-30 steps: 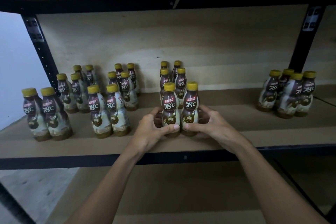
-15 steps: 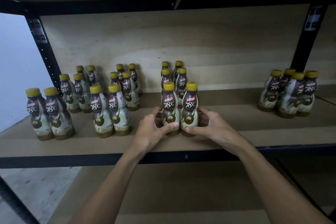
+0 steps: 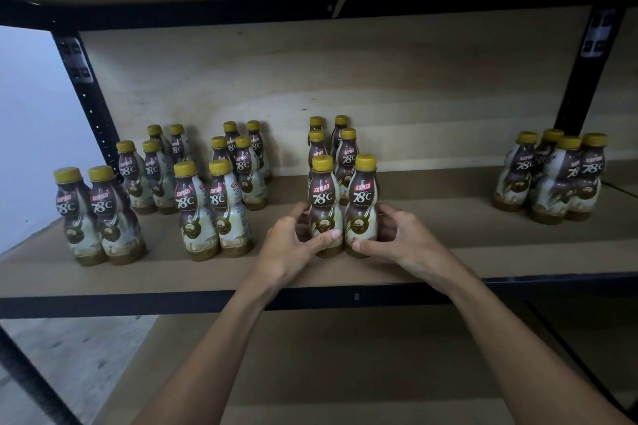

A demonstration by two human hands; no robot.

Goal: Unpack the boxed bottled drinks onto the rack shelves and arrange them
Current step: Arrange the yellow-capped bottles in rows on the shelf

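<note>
Fingers of left hand and right hand clamp 2 front Kopiko bottles; uneven pushing could topple them into rear bottles.

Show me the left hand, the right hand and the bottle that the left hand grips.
left hand (image 3: 289,245), head view, on the back of the hand.
right hand (image 3: 404,239), head view, on the back of the hand.
front left bottle (image 3: 323,198), head view, on the dark upper label by the 78°C print.
</note>
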